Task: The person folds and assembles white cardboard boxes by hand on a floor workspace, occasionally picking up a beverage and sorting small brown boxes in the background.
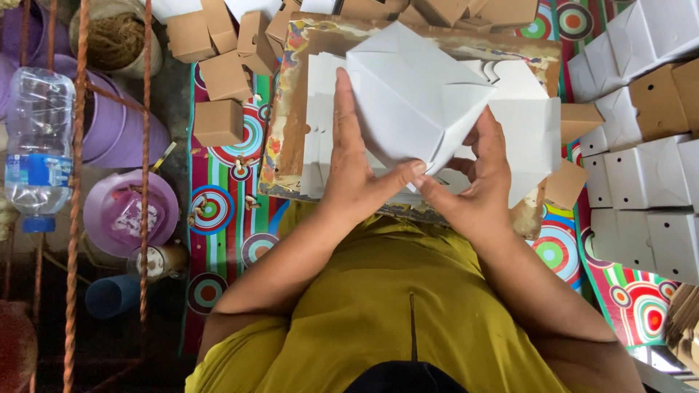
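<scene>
A striped mat with ring patterns (226,211) was spread under a worn board (291,145), on which a stack of flat white blanks (535,138) was laid. Above it, a half-folded white box (411,94) was pinched at its lower corner by the left hand (357,171) and right hand (477,189), fingers closed on the flaps. A flap could spring open if the pinch were loosened. Finished white boxes (641,175) were stacked at right, small brown boxes (218,73) at top, and a blue-labelled clear bottle (38,145) lay at left

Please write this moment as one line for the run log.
left hand: holds white folded box | right hand: pinches its lower corner | under it: flat white sheets on worn board | right side: finished white boxes
</scene>
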